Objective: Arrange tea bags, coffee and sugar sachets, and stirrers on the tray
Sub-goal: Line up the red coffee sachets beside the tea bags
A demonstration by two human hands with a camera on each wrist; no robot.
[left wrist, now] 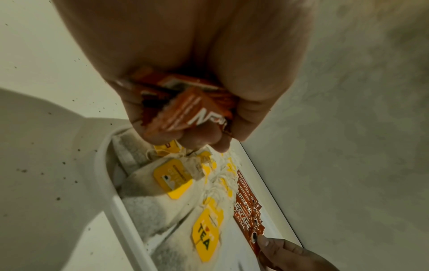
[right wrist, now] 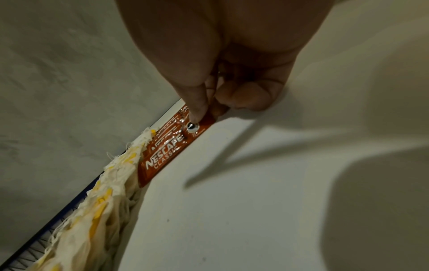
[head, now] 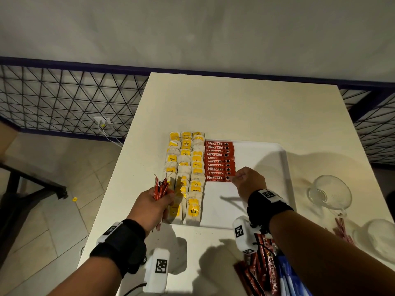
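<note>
Cream-coloured and lightly speckled, the counter stands against a grey wall with a dark wire-mesh panel to its left. On it lies a white tray, whose left part holds three columns of tea bags with yellow tags, running from far to near. Just right of them, touching, is a column of red coffee sachets laid crosswise and overlapping. The right hand pinches the right end of the nearest sachet in that column, thumb on top near the printed cup, the other fingers curled; this sachet lies flat on the tray. The left hand hovers over the near left corner of the tray, above the tea bags, fingers wrapped round a bundle of red sachets that fan upward. Near the right forearm, off the tray, lie more red sachets and blue sachets. Further right on the counter are a clear glass cup on its side and some thin pink stirrers
</note>
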